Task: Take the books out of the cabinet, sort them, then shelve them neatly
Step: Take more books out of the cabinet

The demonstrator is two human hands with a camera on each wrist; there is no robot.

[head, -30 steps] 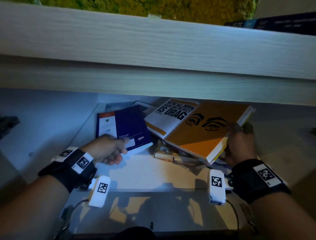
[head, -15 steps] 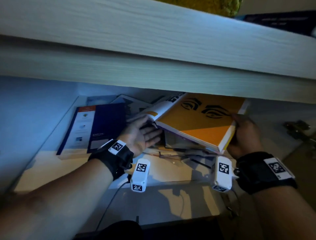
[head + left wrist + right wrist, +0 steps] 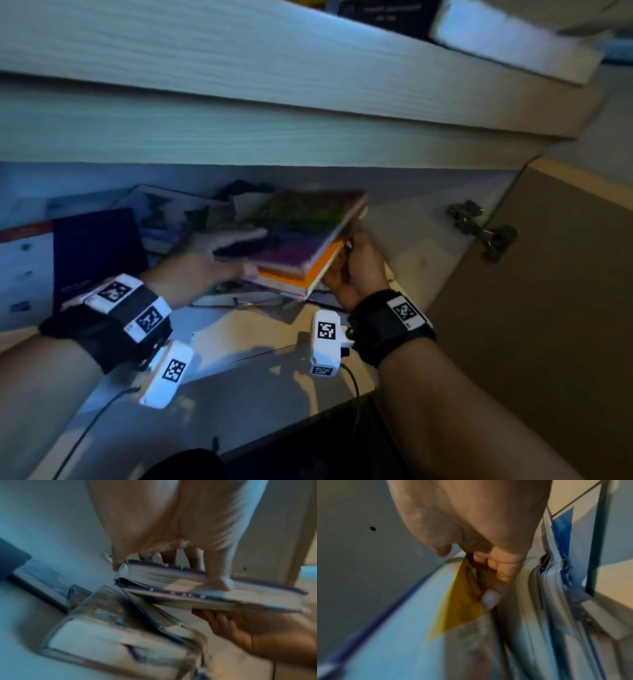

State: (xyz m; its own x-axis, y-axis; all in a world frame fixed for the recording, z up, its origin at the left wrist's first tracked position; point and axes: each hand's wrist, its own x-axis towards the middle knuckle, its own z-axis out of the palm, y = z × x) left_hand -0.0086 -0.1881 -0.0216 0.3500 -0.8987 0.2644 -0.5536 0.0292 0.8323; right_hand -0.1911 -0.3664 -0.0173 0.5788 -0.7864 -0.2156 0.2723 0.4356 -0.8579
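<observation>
Two hands, left hand (image 3: pixel 205 270) and right hand (image 3: pixel 356 270), grip a book stack (image 3: pixel 301 240) at frame centre inside the cabinet (image 3: pixel 274 113); sorting and shelving remain.

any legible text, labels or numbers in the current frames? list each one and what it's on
No words or numbers read clearly in the current frames.
Dark navy book: pale lettering low on the cover, too blurred to read.
Dark book on the upper shelf: faint lines of print, too blurred.
Purple-green top book of the held stack: motion-blurred, nothing legible.
Wrist bands and cameras: square black-and-white code markers, no letters.
Both wrist views: too blurred.
</observation>
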